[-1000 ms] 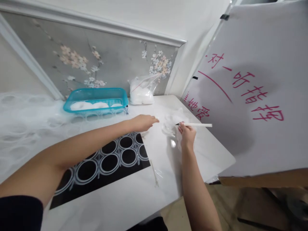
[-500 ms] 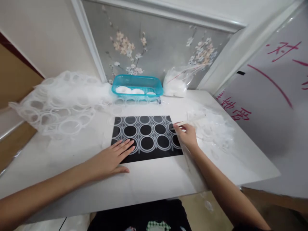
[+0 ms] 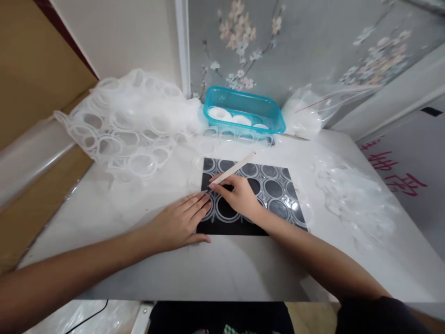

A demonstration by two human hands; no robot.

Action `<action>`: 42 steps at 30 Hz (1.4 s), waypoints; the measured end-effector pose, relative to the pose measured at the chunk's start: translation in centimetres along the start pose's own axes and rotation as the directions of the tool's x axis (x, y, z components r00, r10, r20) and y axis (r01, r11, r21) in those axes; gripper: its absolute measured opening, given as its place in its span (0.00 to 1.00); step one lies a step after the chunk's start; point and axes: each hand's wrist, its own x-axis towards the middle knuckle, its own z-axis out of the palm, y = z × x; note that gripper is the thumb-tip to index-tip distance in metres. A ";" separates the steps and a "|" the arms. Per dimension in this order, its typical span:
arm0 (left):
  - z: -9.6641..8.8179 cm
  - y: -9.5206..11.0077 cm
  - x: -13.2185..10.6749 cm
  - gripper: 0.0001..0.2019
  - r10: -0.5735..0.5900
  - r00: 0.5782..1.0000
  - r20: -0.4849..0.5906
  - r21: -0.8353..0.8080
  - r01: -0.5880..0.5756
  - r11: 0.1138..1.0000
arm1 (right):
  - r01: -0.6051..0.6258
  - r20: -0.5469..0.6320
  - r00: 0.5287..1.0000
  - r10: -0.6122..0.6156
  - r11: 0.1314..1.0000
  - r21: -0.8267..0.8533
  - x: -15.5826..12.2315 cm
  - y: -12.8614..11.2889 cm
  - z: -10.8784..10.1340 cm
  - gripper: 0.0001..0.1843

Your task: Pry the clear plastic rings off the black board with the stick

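Observation:
A black sheet [image 3: 250,228] lies flat on the white table, covered with rows of pale ring outlines. My left hand [image 3: 182,221] rests on its left edge, fingers stretched out and palm down. Close to those fingertips, my right hand [image 3: 238,195] pinches a slim white pen-like tool [image 3: 236,168]. The tool leans with its upper end to the right, and its dark lower tip is at a ring near the sheet's left side. Whether that tip is a blade or a point I cannot tell.
A heap of clear film with round holes [image 3: 142,162] spreads over the left of the table [image 3: 146,273]. Behind the sheet stands a blue basket [image 3: 243,95] with white rolls, beside a clear zip bag [image 3: 306,116]. More clear scraps [image 3: 358,204] lie on the right.
My right hand has moved with the white tool from the sheet's right edge to its left part, near my left hand. The left hand stays on the sheet. The view has turned left.

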 end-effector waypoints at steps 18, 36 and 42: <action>0.7 0.3 -0.1 0.31 -0.055 0.995 -0.079 -0.140 0.044 0.989 | -0.032 -0.017 0.999 0.031 0.999 -0.022 -0.3 0.4 1.3 0.05; 0.0 0.2 0.3 0.39 -0.082 0.996 0.038 -0.313 0.090 0.945 | 0.436 0.270 0.895 -0.354 0.822 -0.367 -0.6 1.3 0.6 0.10; 0.2 0.0 -0.1 0.43 -0.089 0.992 0.087 -0.358 0.114 0.927 | 0.233 -0.433 0.766 -0.475 0.833 -0.501 5.8 0.1 -4.5 0.12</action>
